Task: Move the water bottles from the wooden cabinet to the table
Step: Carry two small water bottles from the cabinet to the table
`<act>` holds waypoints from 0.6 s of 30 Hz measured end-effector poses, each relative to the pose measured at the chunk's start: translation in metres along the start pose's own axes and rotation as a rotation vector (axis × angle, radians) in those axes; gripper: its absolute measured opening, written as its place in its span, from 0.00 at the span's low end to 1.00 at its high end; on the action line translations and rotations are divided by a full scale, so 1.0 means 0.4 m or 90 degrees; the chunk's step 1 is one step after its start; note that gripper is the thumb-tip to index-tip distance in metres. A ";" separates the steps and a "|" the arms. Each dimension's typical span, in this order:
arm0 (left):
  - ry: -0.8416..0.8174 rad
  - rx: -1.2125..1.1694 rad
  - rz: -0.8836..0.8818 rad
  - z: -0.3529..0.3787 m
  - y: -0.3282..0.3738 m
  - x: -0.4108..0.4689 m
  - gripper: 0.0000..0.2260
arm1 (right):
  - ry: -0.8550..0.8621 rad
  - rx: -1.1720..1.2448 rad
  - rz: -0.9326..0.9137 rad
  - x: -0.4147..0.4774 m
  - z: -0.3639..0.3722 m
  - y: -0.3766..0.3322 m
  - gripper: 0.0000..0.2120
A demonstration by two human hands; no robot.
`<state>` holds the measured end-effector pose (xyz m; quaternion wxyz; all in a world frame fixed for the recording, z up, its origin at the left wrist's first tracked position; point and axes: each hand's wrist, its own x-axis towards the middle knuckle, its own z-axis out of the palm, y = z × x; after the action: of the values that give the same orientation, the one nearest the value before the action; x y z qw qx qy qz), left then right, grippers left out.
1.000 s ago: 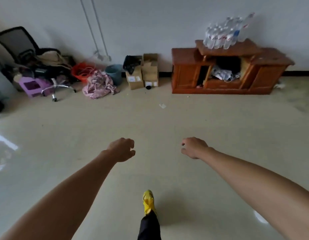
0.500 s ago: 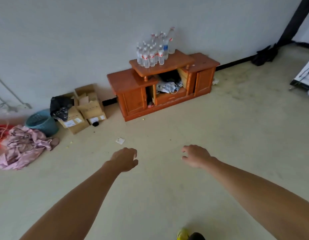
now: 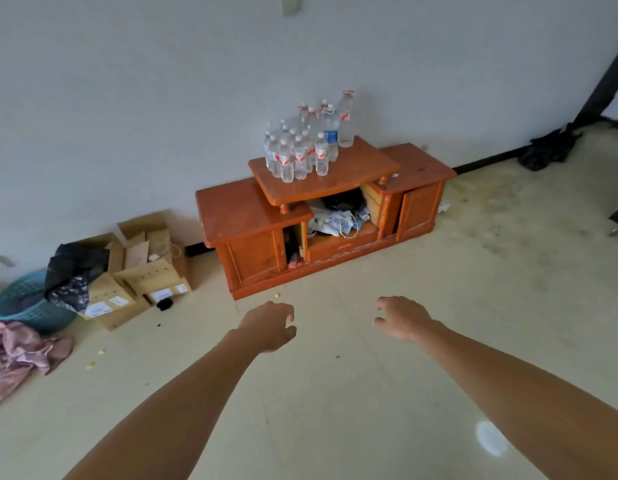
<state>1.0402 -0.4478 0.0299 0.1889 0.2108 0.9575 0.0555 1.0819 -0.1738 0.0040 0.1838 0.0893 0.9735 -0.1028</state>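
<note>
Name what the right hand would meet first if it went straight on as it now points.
Probably the wooden cabinet; nothing stands between it and the right hand, though depth is unclear.

Of the person, only two arms and their hands are seen. The left arm (image 3: 169,410) is shown bare from the lower edge of the view up to the wrist, and the left hand (image 3: 269,325) is bare as well. The right arm (image 3: 525,393) is likewise uncovered along all of its visible length, and the right hand (image 3: 401,318) is bare too. Both arms are rendered broad at the lower edge and are narrowed toward the wrists by the wide lens. Whatever is worn higher up is cut off by the frame and cannot be told.
</note>
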 end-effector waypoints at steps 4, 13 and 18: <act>0.003 -0.002 -0.005 -0.081 -0.089 0.194 0.14 | 0.003 0.000 -0.031 0.223 -0.081 -0.056 0.20; -0.054 0.024 -0.001 -0.312 -0.323 0.705 0.13 | -0.001 0.039 0.006 0.739 -0.211 -0.188 0.22; -0.042 0.010 0.012 -0.461 -0.356 0.965 0.13 | 0.026 0.060 0.013 0.933 -0.340 -0.193 0.22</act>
<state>0.5904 -0.4178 0.0430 0.2179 0.2233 0.9491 0.0425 0.6775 -0.1659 0.0003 0.1608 0.1101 0.9700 -0.1451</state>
